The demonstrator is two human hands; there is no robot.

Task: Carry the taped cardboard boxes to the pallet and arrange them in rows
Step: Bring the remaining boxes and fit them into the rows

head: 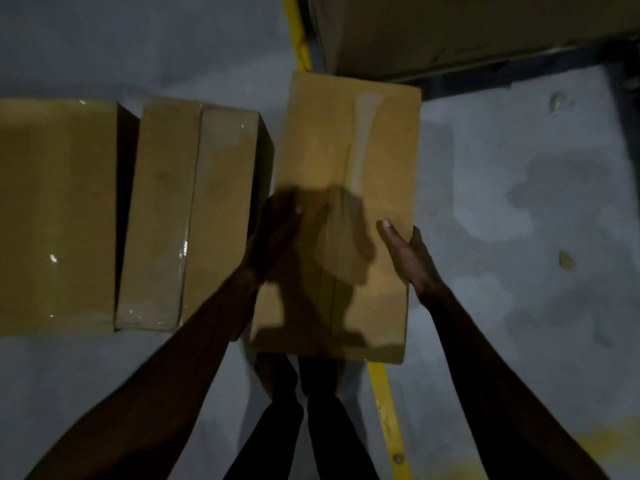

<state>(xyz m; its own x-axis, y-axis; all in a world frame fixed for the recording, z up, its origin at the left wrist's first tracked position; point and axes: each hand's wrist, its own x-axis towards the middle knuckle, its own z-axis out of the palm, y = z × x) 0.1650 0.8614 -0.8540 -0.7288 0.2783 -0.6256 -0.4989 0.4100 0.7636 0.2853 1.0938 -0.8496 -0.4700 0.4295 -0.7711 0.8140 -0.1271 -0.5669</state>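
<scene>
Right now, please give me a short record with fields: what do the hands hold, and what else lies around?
held box: taped, between both hands, above the floor
left hand: grips its left side, thumb on top
right hand: grips its right side, thumb on top
other boxes: two at left, middle box and far box, both taped
yellow line: on floor, passes under held box

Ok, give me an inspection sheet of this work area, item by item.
Surface: grey floor, stained, crossed by a yellow line.
Job's things: carried box, taped on top; left box and middle box, both taped, stand beside it.
Clutter: small scrap on the floor at right.
Hands: left hand and right hand grip the carried box's opposite sides, thumbs on top.
Cables: nothing seen.
Surroundings: large carton at top right; dim light.
</scene>
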